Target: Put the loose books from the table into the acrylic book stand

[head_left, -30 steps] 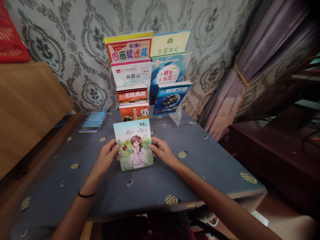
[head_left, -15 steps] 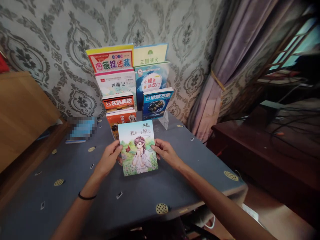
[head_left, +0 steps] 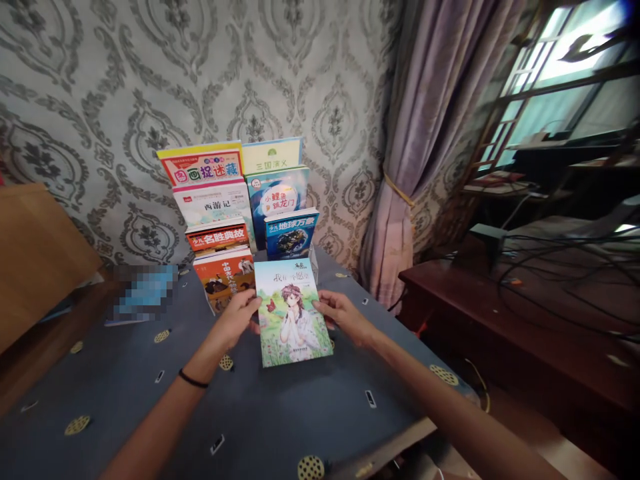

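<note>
Between my two hands is a thin book (head_left: 293, 320) with a pale blue and green cover, showing a figure with clasped hands and a red butterfly. My left hand (head_left: 239, 319) grips its left edge, thumb on the cover and fingers partly hidden behind. On the right edge, my right hand (head_left: 345, 315) pinches it the same way. The book tilts back above the table, its top edge just in front of a blue earth-picture book (head_left: 291, 235). Left of that stand an orange book (head_left: 225, 275) and a red book (head_left: 219, 238), upright in stepped rows.
Taller books rise behind, among them a red and yellow one (head_left: 203, 167) and a blue one (head_left: 279, 197). A blurred blue book (head_left: 145, 293) lies at the left on the patterned tablecloth (head_left: 165, 360). Cables lie on a dark red cabinet (head_left: 500, 313) at the right.
The held book has moved right relative to the standing books, from before the orange book to before the blue earth book. The orange cover shows more now. The camera view has tilted up.
</note>
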`<state>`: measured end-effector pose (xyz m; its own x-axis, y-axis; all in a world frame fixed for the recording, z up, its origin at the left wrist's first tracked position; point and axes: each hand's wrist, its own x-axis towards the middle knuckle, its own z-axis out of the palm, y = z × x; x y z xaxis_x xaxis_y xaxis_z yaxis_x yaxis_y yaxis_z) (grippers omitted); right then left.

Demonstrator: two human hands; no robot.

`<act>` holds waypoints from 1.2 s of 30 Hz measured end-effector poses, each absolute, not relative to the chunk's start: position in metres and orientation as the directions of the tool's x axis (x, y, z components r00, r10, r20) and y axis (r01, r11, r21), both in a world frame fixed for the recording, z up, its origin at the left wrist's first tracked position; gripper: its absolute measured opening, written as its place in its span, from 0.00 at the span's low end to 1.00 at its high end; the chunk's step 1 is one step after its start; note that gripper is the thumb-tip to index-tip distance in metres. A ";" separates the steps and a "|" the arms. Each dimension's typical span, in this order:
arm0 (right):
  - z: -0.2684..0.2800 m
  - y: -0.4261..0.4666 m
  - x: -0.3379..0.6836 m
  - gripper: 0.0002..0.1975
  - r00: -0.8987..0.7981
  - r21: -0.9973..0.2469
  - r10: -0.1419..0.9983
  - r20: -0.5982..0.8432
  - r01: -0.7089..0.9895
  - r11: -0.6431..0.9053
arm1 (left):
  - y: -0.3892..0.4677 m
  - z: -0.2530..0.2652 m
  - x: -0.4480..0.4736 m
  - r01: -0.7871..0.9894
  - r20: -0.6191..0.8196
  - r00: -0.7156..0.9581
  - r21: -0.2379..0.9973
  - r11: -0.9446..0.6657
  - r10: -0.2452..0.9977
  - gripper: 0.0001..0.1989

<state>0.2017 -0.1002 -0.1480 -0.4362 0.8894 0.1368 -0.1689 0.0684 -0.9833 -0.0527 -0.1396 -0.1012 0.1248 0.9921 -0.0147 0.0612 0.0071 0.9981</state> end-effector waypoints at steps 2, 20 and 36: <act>-0.150 -0.097 0.206 0.25 -0.437 -0.983 0.891 0.123 -0.178 0.048 | -0.134 -0.103 -0.049 0.058 -0.032 0.139 0.998 0.024 0.990 0.15; -0.167 -0.096 0.226 0.17 -0.304 -0.839 0.818 0.489 0.093 0.536 | -0.143 -0.146 -0.031 0.356 0.376 0.108 0.850 -0.389 0.920 0.20; -0.187 -0.118 0.218 0.10 -0.135 -0.612 0.705 0.696 0.401 0.681 | -0.154 -0.193 -0.014 0.618 0.539 -0.037 0.674 -0.405 0.842 0.12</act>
